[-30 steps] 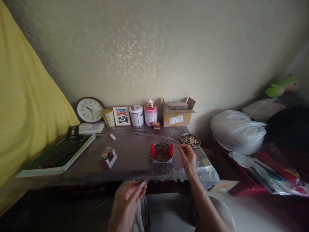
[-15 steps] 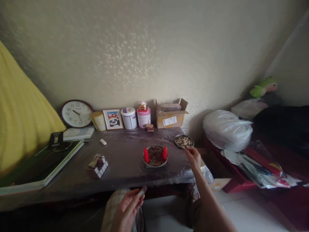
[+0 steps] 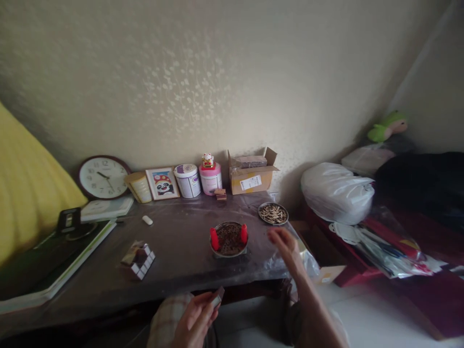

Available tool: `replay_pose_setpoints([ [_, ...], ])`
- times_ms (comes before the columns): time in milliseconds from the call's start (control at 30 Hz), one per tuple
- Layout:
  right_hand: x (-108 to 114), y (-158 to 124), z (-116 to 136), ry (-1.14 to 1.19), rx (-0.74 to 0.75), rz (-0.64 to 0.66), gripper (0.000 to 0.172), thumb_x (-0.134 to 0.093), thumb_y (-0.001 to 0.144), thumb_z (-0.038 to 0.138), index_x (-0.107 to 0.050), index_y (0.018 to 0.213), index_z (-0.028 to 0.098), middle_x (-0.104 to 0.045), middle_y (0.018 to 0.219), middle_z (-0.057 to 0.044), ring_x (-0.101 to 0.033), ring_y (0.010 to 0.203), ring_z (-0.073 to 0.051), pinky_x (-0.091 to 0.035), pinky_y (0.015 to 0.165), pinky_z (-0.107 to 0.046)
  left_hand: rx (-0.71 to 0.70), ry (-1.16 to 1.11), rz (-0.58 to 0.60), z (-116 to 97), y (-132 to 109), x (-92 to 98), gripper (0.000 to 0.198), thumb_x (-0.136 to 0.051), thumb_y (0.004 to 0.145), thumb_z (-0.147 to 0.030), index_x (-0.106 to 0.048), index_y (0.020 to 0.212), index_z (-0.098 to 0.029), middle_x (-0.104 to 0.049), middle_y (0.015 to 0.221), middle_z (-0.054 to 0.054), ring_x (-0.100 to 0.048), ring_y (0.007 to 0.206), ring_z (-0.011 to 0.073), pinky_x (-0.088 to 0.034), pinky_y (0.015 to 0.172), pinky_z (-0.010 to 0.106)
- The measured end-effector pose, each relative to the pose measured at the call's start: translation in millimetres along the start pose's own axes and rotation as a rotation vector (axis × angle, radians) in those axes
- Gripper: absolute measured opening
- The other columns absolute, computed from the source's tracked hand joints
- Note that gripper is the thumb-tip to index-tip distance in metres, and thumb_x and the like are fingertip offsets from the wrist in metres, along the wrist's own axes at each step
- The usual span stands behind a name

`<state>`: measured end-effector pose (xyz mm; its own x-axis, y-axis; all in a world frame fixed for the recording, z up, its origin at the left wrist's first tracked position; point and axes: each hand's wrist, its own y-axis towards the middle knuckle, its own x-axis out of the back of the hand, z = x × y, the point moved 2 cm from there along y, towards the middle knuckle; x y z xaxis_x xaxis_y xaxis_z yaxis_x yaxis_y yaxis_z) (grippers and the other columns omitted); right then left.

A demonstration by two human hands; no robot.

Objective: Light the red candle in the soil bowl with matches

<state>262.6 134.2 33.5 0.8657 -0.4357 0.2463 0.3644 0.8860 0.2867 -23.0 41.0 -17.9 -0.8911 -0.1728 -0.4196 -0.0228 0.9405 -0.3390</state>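
My left hand (image 3: 197, 316) is low in front of the table edge, its fingers closed on a small matchbox (image 3: 218, 297). Raised over the table's right front corner, my right hand (image 3: 284, 244) is smeared by motion, so its fingers cannot be read. It hovers just right of a round metal bowl (image 3: 229, 239) of dark bits with two red candles standing at its rim. A smaller metal dish (image 3: 273, 213) of matchsticks lies behind the hand.
The plastic-covered table (image 3: 174, 241) carries a stack of small boxes (image 3: 138, 255), a clock (image 3: 103, 177), a framed panda picture (image 3: 163, 183), tins (image 3: 187, 180) and a cardboard box (image 3: 251, 176) along the wall. Books (image 3: 54, 263) lie left. Bags (image 3: 335, 192) pile up right.
My right hand went from beside the candle bowl to the matchstick dish, then drew back toward me. The view has swung to the right. My left hand has kept the matchbox.
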Motion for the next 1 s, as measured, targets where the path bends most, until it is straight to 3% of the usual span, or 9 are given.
replay_pose_setpoints([
  [67,-13,-48,18,0.029,0.021,0.202,0.033,-0.06,0.083,0.049,-0.069,0.082,0.018,-0.069,0.074,-0.003,-0.064,0.071,-0.019,-0.05,0.065,-0.026,-0.036,0.103,0.025,-1,-3,-8.1,0.035,-0.083,0.057,-0.044,-0.075,0.083,-0.021,-0.077,0.094,0.01,-0.067,0.095,0.0296,-0.052,0.084,0.041],
  [133,-29,-89,34,0.132,0.036,0.523,0.029,-0.059,0.088,0.045,-0.067,0.101,0.021,-0.07,0.09,-0.003,-0.065,0.082,-0.019,-0.052,0.073,-0.027,-0.103,0.17,0.047,-6,-9,-18.3,0.034,-0.08,0.061,-0.044,-0.074,0.086,-0.022,-0.076,0.097,0.009,-0.065,0.101,0.0303,-0.05,0.089,0.04],
  [200,-39,-115,47,0.186,0.104,0.655,0.031,-0.065,0.084,0.044,-0.065,0.106,0.022,-0.068,0.1,-0.004,-0.064,0.091,-0.021,-0.051,0.081,-0.03,-0.158,0.173,0.058,-10,-16,-27.3,0.034,-0.081,0.06,-0.043,-0.073,0.086,-0.023,-0.076,0.096,0.009,-0.066,0.101,0.0311,-0.049,0.09,0.039],
  [333,-46,-133,54,0.24,0.116,0.626,0.026,-0.065,0.086,0.036,-0.063,0.107,0.022,-0.066,0.099,-0.004,-0.064,0.093,-0.021,-0.05,0.085,-0.031,-0.193,0.16,0.08,-14,-28,-35.1,0.035,-0.083,0.058,-0.038,-0.072,0.087,-0.022,-0.076,0.094,0.01,-0.066,0.101,0.0329,-0.051,0.086,0.039],
  [500,-43,-138,54,0.202,0.099,0.571,0.024,-0.065,0.082,0.025,-0.061,0.106,0.021,-0.065,0.102,-0.004,-0.063,0.095,-0.021,-0.05,0.087,-0.032,-0.206,0.061,0.107,-9,-27,-27.4,0.037,-0.082,0.062,-0.036,-0.071,0.094,-0.023,-0.075,0.1,0.009,-0.065,0.102,0.0301,-0.049,0.089,0.039],
  [633,-42,-144,57,0.224,0.125,0.475,0.027,-0.064,0.08,0.026,-0.059,0.107,0.023,-0.063,0.111,-0.004,-0.061,0.104,-0.023,-0.048,0.093,-0.034,0.041,-0.124,0.259,-4,-20,-23.0,0.032,-0.071,0.073,-0.042,-0.07,0.099,-0.022,-0.074,0.104,0.01,-0.066,0.099,0.0292,-0.052,0.081,0.04],
  [733,-43,-151,60,0.236,0.173,0.441,0.027,-0.062,0.081,0.027,-0.06,0.108,0.025,-0.063,0.114,-0.004,-0.06,0.106,-0.022,-0.048,0.094,-0.033,0.249,-0.3,0.386,1,-20,-25.5,0.031,-0.068,0.077,-0.041,-0.072,0.099,-0.018,-0.075,0.102,0.011,-0.065,0.101,0.0285,-0.051,0.086,0.04],
  [1000,-43,-161,62,0.117,0.207,0.42,0.027,-0.059,0.083,0.023,-0.06,0.11,0.025,-0.066,0.116,-0.006,-0.062,0.109,-0.022,-0.05,0.095,-0.033,0.29,-0.486,0.453,13,-26,-28.8,0.026,-0.064,0.084,-0.034,-0.071,0.104,-0.02,-0.074,0.107,0.008,-0.066,0.097,0.02,-0.048,0.092,0.034],
])
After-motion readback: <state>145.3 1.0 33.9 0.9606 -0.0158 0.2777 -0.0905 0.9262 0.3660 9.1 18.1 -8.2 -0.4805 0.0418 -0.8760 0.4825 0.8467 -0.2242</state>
